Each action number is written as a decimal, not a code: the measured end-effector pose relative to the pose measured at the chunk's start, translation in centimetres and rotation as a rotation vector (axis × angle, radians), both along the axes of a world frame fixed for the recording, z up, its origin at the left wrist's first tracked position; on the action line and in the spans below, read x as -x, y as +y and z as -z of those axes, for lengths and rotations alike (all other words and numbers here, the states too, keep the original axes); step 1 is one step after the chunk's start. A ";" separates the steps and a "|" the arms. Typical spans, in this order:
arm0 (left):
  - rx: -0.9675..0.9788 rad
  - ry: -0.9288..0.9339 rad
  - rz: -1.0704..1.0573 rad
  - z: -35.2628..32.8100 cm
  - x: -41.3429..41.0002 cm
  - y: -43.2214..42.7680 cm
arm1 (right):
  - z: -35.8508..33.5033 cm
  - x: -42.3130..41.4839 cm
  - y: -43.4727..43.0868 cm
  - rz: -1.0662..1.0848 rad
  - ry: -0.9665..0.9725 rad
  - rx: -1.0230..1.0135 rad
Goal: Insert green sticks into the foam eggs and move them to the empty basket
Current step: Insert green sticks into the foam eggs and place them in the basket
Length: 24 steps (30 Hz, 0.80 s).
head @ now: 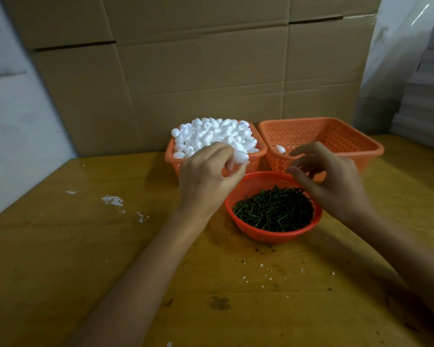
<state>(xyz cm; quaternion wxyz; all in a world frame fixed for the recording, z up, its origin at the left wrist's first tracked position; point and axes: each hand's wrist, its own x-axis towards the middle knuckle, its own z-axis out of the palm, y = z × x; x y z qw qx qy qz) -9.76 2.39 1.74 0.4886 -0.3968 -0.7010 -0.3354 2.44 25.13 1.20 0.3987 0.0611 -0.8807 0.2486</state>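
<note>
Over the near rim of the full basket [171,161], the left hand [208,176] is pinching one egg [241,156] at its fingertips, while the right hand [331,181] is hovering slack and parted, holding nothing I can make out, above the far edge of the bowl [273,239] of sticks [273,211]. So light a pinch is risking a slip onto the worktop [85,246], and a stick going in off-centre could be tearing through the soft foam (white crumbs [112,200] are lying about) before the egg reaches the near-empty basket [348,139] just behind.
</note>
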 end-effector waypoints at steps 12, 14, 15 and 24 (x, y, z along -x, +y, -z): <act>-0.119 -0.774 0.530 2.9 -0.4 -0.3 | 0.2 0.1 0.4 -0.256 -0.574 -0.253; -0.130 -0.834 0.569 2.6 -0.6 -0.3 | 0.1 0.1 0.6 -0.285 -0.596 -0.213; -0.130 -0.846 0.581 2.5 -0.7 -0.3 | 0.0 0.2 0.6 -0.300 -0.599 -0.183; -0.148 -0.883 0.656 2.0 -2.0 0.0 | 0.2 -0.1 -0.3 -0.328 -0.533 -0.099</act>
